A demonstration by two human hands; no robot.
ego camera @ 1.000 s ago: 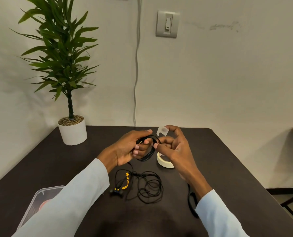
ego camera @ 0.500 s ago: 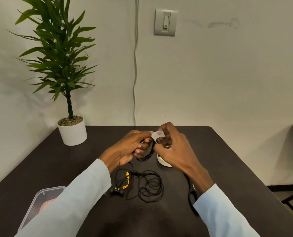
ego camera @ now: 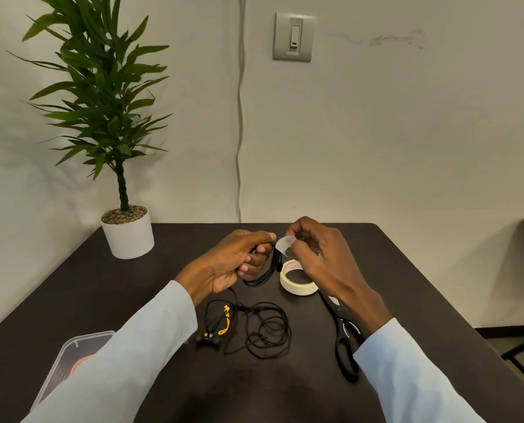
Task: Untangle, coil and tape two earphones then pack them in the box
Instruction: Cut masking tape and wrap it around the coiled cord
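Under the right hand [ego camera: 321,254] (pinching tape strip [ego camera: 283,243]), half-hidden scissors [ego camera: 343,340]; left hand [ego camera: 233,264] around coiled earphone [ego camera: 266,271].

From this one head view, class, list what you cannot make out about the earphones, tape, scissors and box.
- Coiled earphone: the left hand covers most of it.
- Tape strip: whether it already sticks to the coil; the right hand hides its far end.
- Scissors: the right forearm covers the blades' middle.
- Plastic box: the left sleeve hides its contents.
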